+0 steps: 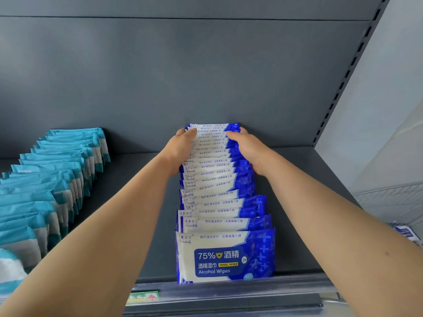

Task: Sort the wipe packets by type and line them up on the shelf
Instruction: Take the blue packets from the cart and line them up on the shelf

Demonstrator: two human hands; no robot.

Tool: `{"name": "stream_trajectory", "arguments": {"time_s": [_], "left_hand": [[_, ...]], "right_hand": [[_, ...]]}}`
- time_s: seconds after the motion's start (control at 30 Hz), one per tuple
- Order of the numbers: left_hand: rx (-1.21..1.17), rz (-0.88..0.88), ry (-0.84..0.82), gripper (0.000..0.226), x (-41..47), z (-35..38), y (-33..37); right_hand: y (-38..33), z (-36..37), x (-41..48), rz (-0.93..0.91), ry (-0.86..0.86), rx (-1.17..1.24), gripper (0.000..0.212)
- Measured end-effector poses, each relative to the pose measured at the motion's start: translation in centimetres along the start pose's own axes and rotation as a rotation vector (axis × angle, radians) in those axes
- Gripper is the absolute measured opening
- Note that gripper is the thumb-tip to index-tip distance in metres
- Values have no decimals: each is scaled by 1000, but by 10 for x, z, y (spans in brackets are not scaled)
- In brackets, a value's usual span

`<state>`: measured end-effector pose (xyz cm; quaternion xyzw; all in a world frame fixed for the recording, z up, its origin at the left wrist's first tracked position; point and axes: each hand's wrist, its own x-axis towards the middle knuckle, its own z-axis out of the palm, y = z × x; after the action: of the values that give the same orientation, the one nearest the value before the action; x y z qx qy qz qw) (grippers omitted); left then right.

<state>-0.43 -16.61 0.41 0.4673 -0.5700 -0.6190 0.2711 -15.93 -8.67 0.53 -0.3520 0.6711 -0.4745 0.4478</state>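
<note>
A row of blue-and-white alcohol wipe packets [225, 255] stands upright on the dark shelf [142, 225], running from the front lip to the back wall. My left hand [180, 148] presses the left side of the rearmost packets and my right hand [246, 147] presses their right side, squeezing the back of the row between them. A second row of teal-and-white wipe packets [52, 179] stands on the left part of the shelf, leaning and running diagonally toward the front left.
The grey back panel [183, 76] rises behind the rows. A slotted upright [350, 72] bounds the shelf on the right. A wire basket [393, 202] with another blue packet [406, 233] sits lower right. A price-tag strip [229, 291] runs along the front edge.
</note>
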Motion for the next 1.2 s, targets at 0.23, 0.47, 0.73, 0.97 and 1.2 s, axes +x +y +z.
{"name": "stream_trajectory", "arguments": {"time_s": [0.23,0.47,0.73,0.97,1.2], "left_hand": [[162,98,18,73,-43,-23,-13],[492,245,-316,121,-159,-40,-51],[727,333,-105,95,-165,-18,-65],[782,343,-155,87,-173,-21,-72],[848,429,-25,82,-183,-21,-59]], "right_hand": [[2,-11,-47,-75,-1,-162,72],[26,-27,-143,-145,-275,-579,119],[43,-7,-159,-245,-131,-804,103],[51,-9,-168,-225,-148,-769,103],[51,-21,-190,-351,21,-802,90]]}}
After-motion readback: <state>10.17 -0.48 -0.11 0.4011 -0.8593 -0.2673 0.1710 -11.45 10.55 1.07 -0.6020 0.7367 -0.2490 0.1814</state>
